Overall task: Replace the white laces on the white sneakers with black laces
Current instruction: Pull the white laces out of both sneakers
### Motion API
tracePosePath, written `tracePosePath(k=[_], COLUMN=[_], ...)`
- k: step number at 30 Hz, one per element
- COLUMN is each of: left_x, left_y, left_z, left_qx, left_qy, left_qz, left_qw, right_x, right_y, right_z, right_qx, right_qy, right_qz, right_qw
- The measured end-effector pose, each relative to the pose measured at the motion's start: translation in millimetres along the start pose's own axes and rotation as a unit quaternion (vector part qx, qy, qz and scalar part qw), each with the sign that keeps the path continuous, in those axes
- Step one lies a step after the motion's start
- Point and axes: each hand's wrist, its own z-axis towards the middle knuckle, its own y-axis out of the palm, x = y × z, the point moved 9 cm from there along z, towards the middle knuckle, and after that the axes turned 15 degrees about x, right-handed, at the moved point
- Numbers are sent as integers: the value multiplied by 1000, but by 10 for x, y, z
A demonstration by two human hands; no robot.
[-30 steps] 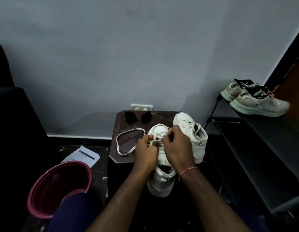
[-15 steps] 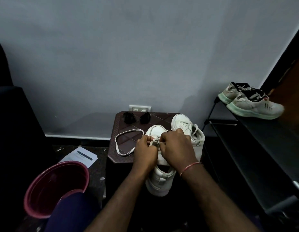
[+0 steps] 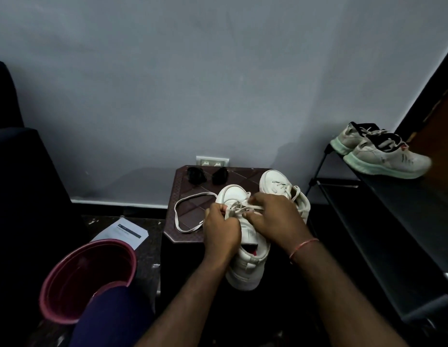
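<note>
Both left grip (image 3: 221,234) and right grip (image 3: 275,219) pinch flat white lace (image 3: 243,209) over smooth sneaker (image 3: 248,269).

Showing white on the near sneaker (image 3: 246,267), far sneaker (image 3: 274,180), threaded lace (image 3: 250,209) and loose lace (image 3: 196,195); showing black on two lace bundles (image 3: 196,175), dark brown diamond tiling on the surface (image 3: 190,211), maroon on the bucket (image 3: 75,279).

Near sneaker (image 3: 245,266), toe to 12 o'clock, lace (image 3: 239,209) loosened; 2nd sneaker (image 3: 275,181) at 1, laced; loose white lace (image 3: 183,216) at 9; black laces (image 3: 196,175) at 11.
</note>
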Motion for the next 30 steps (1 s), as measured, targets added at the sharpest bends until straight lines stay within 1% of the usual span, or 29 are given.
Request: tracePosePath(k=[1,2,4,5,6,7,8,9,10,11,12,13,14,15,16,17,18,19,20,22,23,24,25,26,27,28,29,30], left_x=[5,10,34,47,55,60,60,64,61,60,55,52,50,54,49,45,35,26,27,30,31,31,27,25,25,29,38,38], left_y=[9,8,18,14,15,11,3,-2,-3,2,7,9,14,19,24,25,30,33,34,34,30,27,24,20,14,12,10,11], left_z=[-9,-13,-25,-27,-31,-35,-32,-32,-37,-43,-46,-46,-46,-46,-42,-37,-33,-32,-35,-49,-53,-57,-57,-56,-55,-52,-55,-56], left_qx=[-6,-11,-23,-26,-29,-30,-27,-25,-25,-25,-24,-23,-22,-21,-21,-21,-22,-25,-29,-34,-36,-38,-39,-37,-36,-35,-35,-37], left_qy=[0,2,7,8,10,14,17,20,21,21,22,22,22,23,23,22,19,17,17,22,23,21,18,15,14,13,14,13], left_qz=[1,1,7,12,19,27,35,41,45,47,48,48,47,45,47,49,51,52,53,57,56,54,52,50,47,44,42,46], left_qw=[1000,1000,1000,1000,999,999,999,999,998,998,998,998,998,998,998,998,998,998,998,998,997,998,998,998,998,998,998,998], right_x=[-46,-106,-140,-170,-185,-158,-104,-58,-15,23,60,89,108,70,-8,-91,-139,-186,-236,-309,-328,-336,-342,-337,-318,-257,-171,-98], right_y=[-13,-58,-93,-87,-71,-81,-88,-95,-91,-111,-135,-168,-226,-281,-262,-197,-107,-37,15,85,109,119,109,74,16,-54,-129,-144], right_z=[3,12,23,6,-22,-33,-37,-40,-37,-21,1,34,74,109,133,135,119,93,70,34,33,42,57,75,82,86,77,48], right_qx=[-6,6,51,69,82,86,83,83,86,100,113,126,138,134,105,64,25,-2,-17,-38,-41,-37,-32,-13,7,23,42,47], right_qy=[-31,-51,-74,-76,-69,-19,69,165,239,281,302,302,277,227,155,85,26,-21,-59,-117,-135,-143,-141,-125,-85,-11,87,191], right_qz=[-50,-60,-36,4,72,188,349,507,624,687,709,695,629,508,364,223,113,37,-24,-138,-169,-175,-154,-92,13,163,341,507], right_qw=[998,997,995,995,992,978,931,842,739,662,627,640,713,820,913,969,993,999,998,983,975,973,977,988,996,986,935,840])
